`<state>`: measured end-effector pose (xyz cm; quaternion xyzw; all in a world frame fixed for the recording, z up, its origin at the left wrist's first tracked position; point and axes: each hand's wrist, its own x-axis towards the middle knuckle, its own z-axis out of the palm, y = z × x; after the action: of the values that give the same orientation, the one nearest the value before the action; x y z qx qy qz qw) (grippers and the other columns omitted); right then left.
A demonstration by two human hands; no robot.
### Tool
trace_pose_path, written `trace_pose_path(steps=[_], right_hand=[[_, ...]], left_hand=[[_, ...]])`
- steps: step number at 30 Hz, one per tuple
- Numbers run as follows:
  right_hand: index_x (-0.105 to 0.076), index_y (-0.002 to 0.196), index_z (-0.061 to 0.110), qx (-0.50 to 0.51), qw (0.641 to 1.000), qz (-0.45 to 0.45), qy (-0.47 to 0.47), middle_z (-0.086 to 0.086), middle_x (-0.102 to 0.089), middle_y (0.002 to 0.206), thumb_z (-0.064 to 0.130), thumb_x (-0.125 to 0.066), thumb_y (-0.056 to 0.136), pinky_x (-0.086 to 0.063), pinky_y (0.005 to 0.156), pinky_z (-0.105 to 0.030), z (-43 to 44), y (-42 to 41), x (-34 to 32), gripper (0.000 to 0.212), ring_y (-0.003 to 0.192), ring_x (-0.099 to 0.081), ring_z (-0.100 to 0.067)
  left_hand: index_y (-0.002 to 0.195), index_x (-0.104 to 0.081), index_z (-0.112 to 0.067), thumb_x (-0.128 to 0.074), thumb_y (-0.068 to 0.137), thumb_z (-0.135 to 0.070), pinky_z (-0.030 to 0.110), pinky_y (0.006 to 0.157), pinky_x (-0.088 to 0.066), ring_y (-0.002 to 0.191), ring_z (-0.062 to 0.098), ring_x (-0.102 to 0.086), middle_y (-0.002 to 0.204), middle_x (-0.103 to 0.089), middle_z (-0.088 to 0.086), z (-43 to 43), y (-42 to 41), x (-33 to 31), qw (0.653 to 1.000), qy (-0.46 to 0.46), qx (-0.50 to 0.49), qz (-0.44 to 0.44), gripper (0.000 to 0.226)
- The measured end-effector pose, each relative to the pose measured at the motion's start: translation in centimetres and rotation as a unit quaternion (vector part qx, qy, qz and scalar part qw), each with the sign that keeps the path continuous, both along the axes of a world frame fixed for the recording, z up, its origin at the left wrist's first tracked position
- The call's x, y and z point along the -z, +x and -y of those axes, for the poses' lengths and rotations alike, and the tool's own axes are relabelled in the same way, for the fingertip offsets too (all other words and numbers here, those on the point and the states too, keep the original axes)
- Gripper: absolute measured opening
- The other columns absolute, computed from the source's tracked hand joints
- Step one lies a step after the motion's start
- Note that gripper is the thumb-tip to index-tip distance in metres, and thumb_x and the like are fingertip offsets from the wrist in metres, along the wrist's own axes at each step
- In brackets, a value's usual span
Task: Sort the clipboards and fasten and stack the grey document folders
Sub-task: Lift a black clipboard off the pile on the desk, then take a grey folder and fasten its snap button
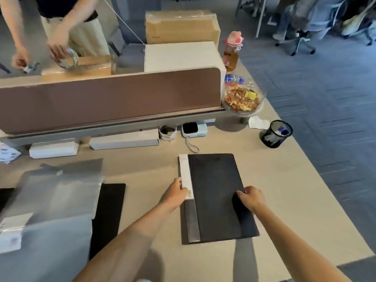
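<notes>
A black clipboard (217,190) lies on the beige desk in front of me, on top of another board whose grey strip and white label (186,178) show along its left edge. My left hand (176,193) grips that left edge at the white label. My right hand (251,197) presses on the top clipboard's right side, fingers curled at the edge. At the left lie translucent grey document folders (50,198) in a loose pile, covering part of another black clipboard (109,208).
A brown divider panel (109,96) runs across the desk's back. Under it sit white boxes (124,140), a tape roll (167,132) and a small white device (194,129). A mesh pen cup (275,134) and a snack bowl (242,98) stand at right. Another person works behind the divider.
</notes>
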<state>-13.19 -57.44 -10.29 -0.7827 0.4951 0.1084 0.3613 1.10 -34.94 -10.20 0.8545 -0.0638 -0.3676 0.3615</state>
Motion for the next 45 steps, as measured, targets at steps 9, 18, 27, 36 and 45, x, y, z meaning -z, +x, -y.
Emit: trace_pose_path(steps=[9, 18, 27, 36, 45], right_hand=[[-0.06, 0.119, 0.015, -0.153, 0.985, 0.073, -0.01, -0.009, -0.056, 0.12, 0.036, -0.055, 0.091, -0.046, 0.089, -0.032, -0.9, 4.3, -0.4, 0.036, 0.106, -0.058, -0.026], [-0.067, 0.107, 0.013, -0.385, 0.915, 0.103, 0.062, -0.007, -0.066, 0.109, 0.037, -0.059, 0.087, -0.053, 0.084, -0.036, -12.4, 10.8, -0.9, 0.032, 0.099, -0.064, -0.024], [-0.066, 0.11, 0.014, -0.474, 0.871, 0.085, 0.102, -0.008, -0.065, 0.114, 0.032, -0.055, 0.089, -0.045, 0.089, -0.03, -26.7, 14.8, -0.8, 0.03, 0.107, -0.06, -0.026], [-0.056, 0.121, 0.012, -0.233, 0.936, 0.069, 0.254, -0.004, -0.061, 0.103, 0.022, -0.061, 0.091, -0.045, 0.09, -0.033, -37.1, 19.4, 0.3, 0.032, 0.099, -0.058, -0.021], [-0.063, 0.097, 0.019, -0.212, 0.96, 0.045, 0.177, -0.011, -0.072, 0.096, 0.023, -0.057, 0.084, -0.05, 0.064, -0.032, -41.4, 22.1, 1.8, 0.015, 0.086, -0.07, -0.03]], left_hand=[[0.127, -0.054, -0.024, -0.042, 0.093, -0.013, 0.03, 0.096, -0.045, 0.114, 0.02, -0.059, 0.126, -0.063, 0.002, -1.1, -2.6, -0.9, 0.997, 0.011, -0.042, 0.063, 0.038], [0.138, -0.044, -0.027, -0.043, 0.093, -0.019, 0.034, 0.107, -0.04, 0.128, 0.014, -0.05, 0.141, -0.051, -0.001, -10.9, -1.2, -2.5, 0.99, 0.067, -0.09, 0.088, 0.046], [0.142, -0.039, -0.022, -0.047, 0.096, -0.021, 0.041, 0.11, -0.038, 0.132, 0.022, -0.045, 0.142, -0.048, 0.005, -23.9, 0.6, -1.9, 0.976, 0.125, -0.137, 0.115, 0.047], [0.142, -0.04, -0.01, -0.049, 0.092, -0.013, 0.036, 0.111, -0.032, 0.133, 0.028, -0.04, 0.145, -0.042, 0.012, -36.4, 4.2, -0.5, 0.961, 0.089, -0.234, 0.119, 0.051], [0.145, -0.032, 0.0, -0.05, 0.094, -0.02, 0.044, 0.116, -0.025, 0.141, 0.037, -0.03, 0.153, -0.031, 0.021, -47.6, 11.7, 0.0, 0.891, 0.118, -0.432, 0.07, 0.058]])
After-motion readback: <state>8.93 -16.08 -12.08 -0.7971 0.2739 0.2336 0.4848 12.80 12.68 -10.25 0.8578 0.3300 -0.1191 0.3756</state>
